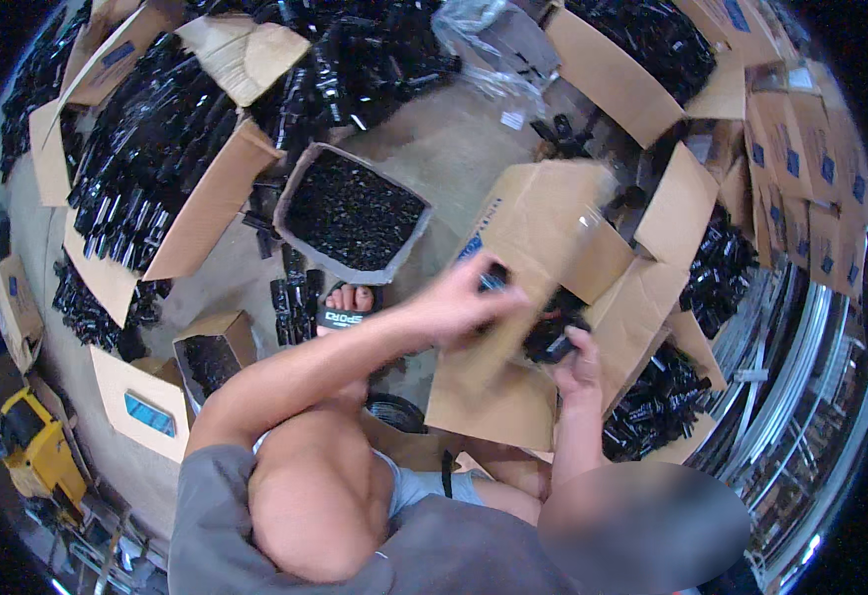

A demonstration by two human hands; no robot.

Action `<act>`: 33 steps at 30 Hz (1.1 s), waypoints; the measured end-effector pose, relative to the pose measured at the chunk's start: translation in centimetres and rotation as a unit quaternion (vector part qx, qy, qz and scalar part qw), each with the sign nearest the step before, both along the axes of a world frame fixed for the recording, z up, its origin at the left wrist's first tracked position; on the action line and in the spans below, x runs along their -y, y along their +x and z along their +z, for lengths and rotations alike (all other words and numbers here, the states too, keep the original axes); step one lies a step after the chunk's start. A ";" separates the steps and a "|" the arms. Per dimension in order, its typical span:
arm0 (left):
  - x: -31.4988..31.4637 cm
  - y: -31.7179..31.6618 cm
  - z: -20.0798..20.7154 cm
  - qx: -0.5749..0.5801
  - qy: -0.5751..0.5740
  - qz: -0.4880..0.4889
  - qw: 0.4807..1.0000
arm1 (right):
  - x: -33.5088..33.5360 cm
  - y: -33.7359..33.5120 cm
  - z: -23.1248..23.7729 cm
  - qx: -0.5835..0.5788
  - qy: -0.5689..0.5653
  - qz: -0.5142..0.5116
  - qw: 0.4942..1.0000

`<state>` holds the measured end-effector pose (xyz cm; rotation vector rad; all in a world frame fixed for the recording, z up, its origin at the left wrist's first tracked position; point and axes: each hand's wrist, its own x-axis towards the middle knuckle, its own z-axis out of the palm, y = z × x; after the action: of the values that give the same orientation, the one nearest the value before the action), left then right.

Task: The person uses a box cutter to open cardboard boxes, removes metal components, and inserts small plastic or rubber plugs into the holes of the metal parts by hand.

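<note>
My left hand [474,302] is blurred by motion over the flap of an open cardboard box [489,402]. Its fingers are curled, and a small black piece [494,278] shows between them. To the right, my right hand [579,369] pinches a black plastic part [557,347] above the box opening. Dark contents show behind that part, but their shapes are hard to make out. The box stands in front of my body with its flaps spread.
A grey-rimmed bin [394,268] of small black bits stands ahead on the left. Cartons of black parts [146,159] lie at far left and far right [642,40]. Metal bars [781,407] and stacked boxes [801,149] line the right; a yellow machine [42,456] stands lower left.
</note>
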<state>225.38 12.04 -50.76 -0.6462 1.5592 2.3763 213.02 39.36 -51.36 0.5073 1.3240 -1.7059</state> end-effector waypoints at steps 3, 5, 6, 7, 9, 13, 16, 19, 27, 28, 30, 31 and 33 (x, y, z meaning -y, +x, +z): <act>-5.1 -0.2 -0.9 -0.163 -0.174 -0.032 0.971 | 1.9 -2.8 5.1 -0.116 -0.061 0.009 0.991; -5.0 -1.4 -1.1 -0.069 -0.038 -0.029 0.997 | 4.2 -5.0 9.0 -0.152 -0.095 0.033 0.983; -4.5 -1.9 -1.1 -0.025 0.030 -0.025 0.999 | 4.9 -6.0 10.3 -0.146 -0.118 0.035 0.982; -3.4 -2.2 -2.1 -0.044 0.031 -0.024 0.998 | 6.3 -6.5 11.5 -0.165 -0.141 0.052 0.975; -1.7 -2.3 -3.1 -0.114 -0.051 0.000 0.992 | 8.9 -6.7 13.4 -0.145 -0.186 0.060 0.970; 7.4 -3.3 -1.6 0.042 -0.053 0.047 0.997 | 19.2 -5.6 12.3 -0.059 -0.164 0.058 0.983; 15.0 -5.5 -4.7 0.028 -0.377 0.106 0.920 | 28.0 -5.7 5.7 -0.077 -0.028 0.118 0.990; 18.7 -7.9 -7.2 0.095 -0.417 -0.003 0.904 | 32.1 -6.4 -3.1 -0.194 0.181 0.141 0.954; 17.8 -7.5 -12.2 0.069 -0.449 -0.125 0.882 | 29.8 -6.4 -8.6 -0.149 0.305 0.255 0.905; 18.2 -7.8 -11.3 0.089 -0.426 -0.155 0.887 | 29.3 -6.6 -7.7 -0.154 0.290 0.227 0.917; 19.3 -7.6 -12.6 0.062 -0.394 -0.152 0.904 | 27.6 -6.2 -5.7 -0.167 0.259 0.172 0.936; 19.4 -7.0 -12.8 0.048 -0.426 -0.100 0.898 | 26.6 -5.4 -2.8 -0.180 0.196 0.138 0.954; 19.7 -5.3 -13.1 0.018 -0.472 0.016 0.881 | 24.3 -3.2 4.3 -0.225 0.083 0.080 0.968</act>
<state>220.05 -7.63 -63.88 -0.8530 2.6688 1.4550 209.80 15.08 -47.05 0.0961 1.7891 -1.6382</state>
